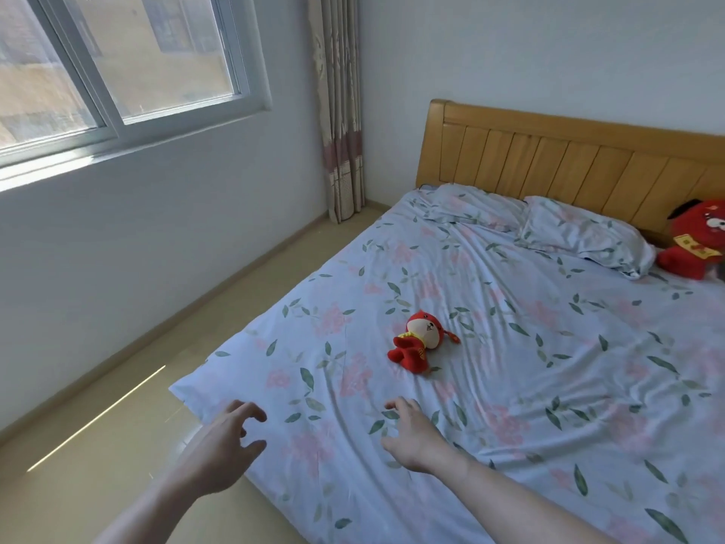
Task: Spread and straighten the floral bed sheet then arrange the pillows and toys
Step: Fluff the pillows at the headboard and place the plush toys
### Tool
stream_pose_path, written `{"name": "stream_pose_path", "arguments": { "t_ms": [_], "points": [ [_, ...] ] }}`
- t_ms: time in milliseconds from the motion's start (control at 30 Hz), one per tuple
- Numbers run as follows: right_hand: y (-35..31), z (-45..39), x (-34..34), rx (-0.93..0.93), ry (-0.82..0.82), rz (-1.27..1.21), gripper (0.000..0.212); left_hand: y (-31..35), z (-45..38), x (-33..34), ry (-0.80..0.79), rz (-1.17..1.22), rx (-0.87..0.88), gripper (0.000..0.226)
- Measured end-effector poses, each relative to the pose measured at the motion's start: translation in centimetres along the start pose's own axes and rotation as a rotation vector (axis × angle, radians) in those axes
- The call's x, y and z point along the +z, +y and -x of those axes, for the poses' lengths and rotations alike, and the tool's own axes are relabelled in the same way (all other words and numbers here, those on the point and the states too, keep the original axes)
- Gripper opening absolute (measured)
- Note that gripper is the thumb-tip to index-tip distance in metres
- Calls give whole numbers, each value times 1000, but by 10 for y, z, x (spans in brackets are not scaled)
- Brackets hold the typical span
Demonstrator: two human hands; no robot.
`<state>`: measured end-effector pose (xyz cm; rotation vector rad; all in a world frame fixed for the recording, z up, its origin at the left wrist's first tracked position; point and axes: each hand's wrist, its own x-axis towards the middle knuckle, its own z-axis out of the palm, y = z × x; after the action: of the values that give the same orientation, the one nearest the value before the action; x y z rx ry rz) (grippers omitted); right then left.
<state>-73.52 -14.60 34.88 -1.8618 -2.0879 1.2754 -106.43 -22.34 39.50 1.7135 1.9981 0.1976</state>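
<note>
Left hand [223, 445]: I see it over the bed's near-left corner, fingers spread and slightly curled, holding nothing.
Right hand [412, 433]: I see it over the floral sheet [510, 347], fingers loosely bent, gripping nothing.
Small red toy [418, 341]: lying mid-bed, beyond both hands.
Pillows: one [474, 208] and another [584, 233] at the far headboard [549, 159].
Large red toy [694, 241]: far right, beside the second pillow.

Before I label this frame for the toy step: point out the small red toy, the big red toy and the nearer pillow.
small red toy [419, 341], head view, on its pale face.
big red toy [696, 239], head view, on its red body.
nearer pillow [584, 235], head view, on the middle of its floral cover.
</note>
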Motion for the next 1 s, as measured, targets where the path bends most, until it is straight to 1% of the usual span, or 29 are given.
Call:
{"name": "stream_pose_path", "arguments": {
  "t_ms": [100,133,233,267,400,500,567,667,767,867,1000],
  "points": [
    [-8,-22,9,97,-1,0,57,-18,-40,-16,-58,-28,56,25],
    [-17,-40,16,123,17,3,58,-31,-62,-26,-75,-24,78,24],
    [-24,-62,19,192,47,-25,61,-40,-107,-41,-114,-46,115,25],
    [-26,-76,21,227,49,-35,61,-43,-128,-44,-153,-54,134,26],
    [-24,-111,16,305,80,-86,58,-37,-182,-50,-225,-91,188,28],
    [-17,-156,8,363,87,-115,62,-34,-233,-47,-265,-121,210,27],
    [-4,-205,4,391,97,-150,67,-33,-285,-39,-280,-131,240,26],
    [8,-266,-2,438,111,-168,76,-37,-340,-26,-289,-104,223,25],
    [33,-335,5,475,122,-157,81,-54,-398,3,-306,-102,217,25],
    [57,-402,13,525,139,-161,82,-77,-442,33,-338,-107,188,25],
    [86,-468,23,570,201,-178,83,-110,-482,63,-394,-140,168,25]
  ]
}}
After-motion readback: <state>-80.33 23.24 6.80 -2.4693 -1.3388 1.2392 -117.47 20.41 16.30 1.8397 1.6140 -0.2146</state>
